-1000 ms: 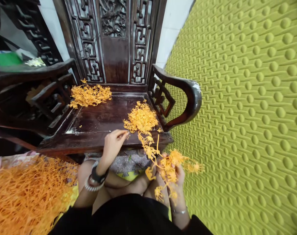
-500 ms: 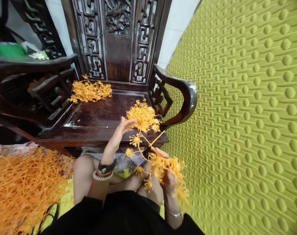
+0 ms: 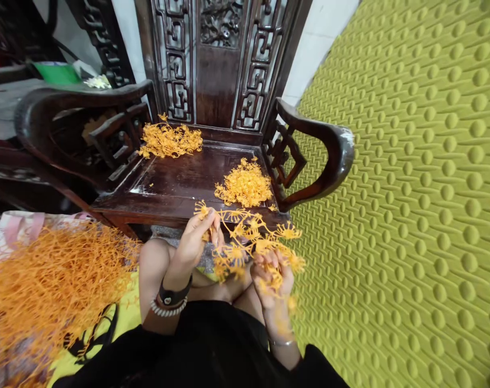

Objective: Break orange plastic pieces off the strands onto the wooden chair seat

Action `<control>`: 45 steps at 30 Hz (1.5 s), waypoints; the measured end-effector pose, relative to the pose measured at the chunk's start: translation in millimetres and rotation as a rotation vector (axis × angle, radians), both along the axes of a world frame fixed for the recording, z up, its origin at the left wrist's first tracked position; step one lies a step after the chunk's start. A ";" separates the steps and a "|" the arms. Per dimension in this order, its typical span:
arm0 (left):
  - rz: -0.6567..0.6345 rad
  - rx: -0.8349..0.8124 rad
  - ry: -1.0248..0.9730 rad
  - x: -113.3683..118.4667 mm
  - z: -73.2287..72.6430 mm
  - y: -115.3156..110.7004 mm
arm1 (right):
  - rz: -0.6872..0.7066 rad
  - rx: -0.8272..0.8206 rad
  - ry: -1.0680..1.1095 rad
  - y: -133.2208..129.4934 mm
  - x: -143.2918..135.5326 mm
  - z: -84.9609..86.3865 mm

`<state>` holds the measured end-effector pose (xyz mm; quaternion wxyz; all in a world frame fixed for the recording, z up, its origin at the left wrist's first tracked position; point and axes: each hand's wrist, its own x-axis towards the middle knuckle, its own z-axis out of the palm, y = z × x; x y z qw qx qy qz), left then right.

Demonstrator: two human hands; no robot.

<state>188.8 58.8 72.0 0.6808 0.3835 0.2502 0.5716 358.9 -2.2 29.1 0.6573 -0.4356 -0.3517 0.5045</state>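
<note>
Left hand (image 3: 194, 242): fingers pinch one end of the orange sprig bunch (image 3: 249, 242).
Right hand (image 3: 271, 280): fingers curl shut around the bunch from below.
Bunch: up in the air, over the lap, just in front of the chair seat (image 3: 176, 186).
Near pile (image 3: 245, 186): on the seat, close behind the hands.
Far pile (image 3: 170, 141): back left corner of the seat.
Big orange heap (image 3: 47, 285): on the floor, left.
Green bumpy mat (image 3: 410, 188): right side.
</note>
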 end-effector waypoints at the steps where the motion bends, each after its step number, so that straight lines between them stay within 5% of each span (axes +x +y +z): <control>1: -0.008 -0.018 -0.040 -3.1 1.8 -3.2 | 0.034 -0.001 0.052 0.1 0.8 2.8; 3: -0.085 -0.084 -0.110 -10.5 4.8 -8.9 | 0.093 0.026 0.187 -0.2 5.6 9.3; 8: -0.558 -0.281 -0.181 -33.3 7.1 -20.4 | 0.140 0.287 0.231 -7.2 35.9 23.1; 12: -0.477 -0.186 -0.225 -48.1 3.7 -28.5 | 0.506 0.588 -0.345 -12.4 57.0 34.1; 16: -0.313 -0.122 -0.258 -58.1 -0.9 -35.7 | 0.893 0.517 -0.891 -10.7 74.9 38.5; 18: -0.317 -0.132 -0.272 -60.5 -2.1 -39.1 | 0.818 0.485 -0.993 -7.9 83.4 32.9; 22: -0.368 -0.121 -0.271 -58.1 -3.7 -44.2 | 0.494 0.458 -0.763 2.0 77.8 17.7; 27: -0.377 -0.087 -0.167 -46.3 -17.5 -46.7 | 0.479 0.323 -0.408 17.7 6.9 10.9; 30: -0.311 -0.028 0.105 -43.0 -31.1 -49.6 | 0.364 0.157 -0.208 28.5 -40.0 11.2; 34: -0.027 0.080 0.573 -49.1 -45.7 -53.2 | 0.080 0.126 -0.208 44.3 -70.3 9.7; 36: 0.206 0.110 0.667 -51.7 -48.5 -51.5 | -0.023 0.158 -0.278 49.8 -74.3 8.0; 38: 0.295 0.134 0.629 -49.8 -47.7 -46.7 | -0.039 0.188 -0.366 52.7 -76.2 6.7; 42: 0.078 0.062 0.386 -30.7 -44.6 -32.9 | 0.005 0.260 -0.519 55.3 -79.4 4.6; 45: 0.016 -0.013 0.299 -11.0 -51.0 -27.1 | -0.086 0.298 -0.432 56.8 -80.2 3.3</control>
